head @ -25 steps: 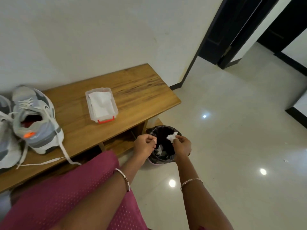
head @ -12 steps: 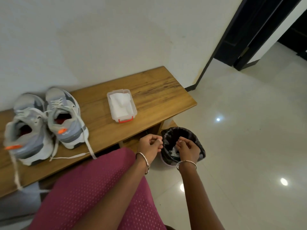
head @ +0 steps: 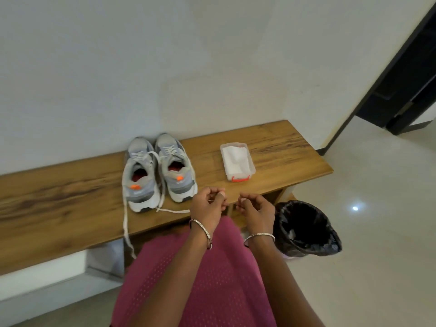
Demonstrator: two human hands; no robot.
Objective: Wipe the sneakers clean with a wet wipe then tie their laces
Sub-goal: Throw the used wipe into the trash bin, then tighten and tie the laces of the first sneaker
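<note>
Sneakers (head: pixel 159 171) sit unlaced on the desk (head: pixel 271 147); curled, empty left hand (head: pixel 207 208) and right hand (head: pixel 257 210) hover apart, lace-tying likely next.

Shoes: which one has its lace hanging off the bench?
The left shoe. Its lace dangles over the bench edge; the other shoe's stays on top.

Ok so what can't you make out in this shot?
Head view only:
- Bin: its contents are lost in the dark liner.
- Hands: left hand and right hand are curled, so whether either pinches anything is unclear.
- Shelf under the bench: hidden by the bench top and the lap.
- Left sneaker: its lace end drops behind the bench edge.
</note>
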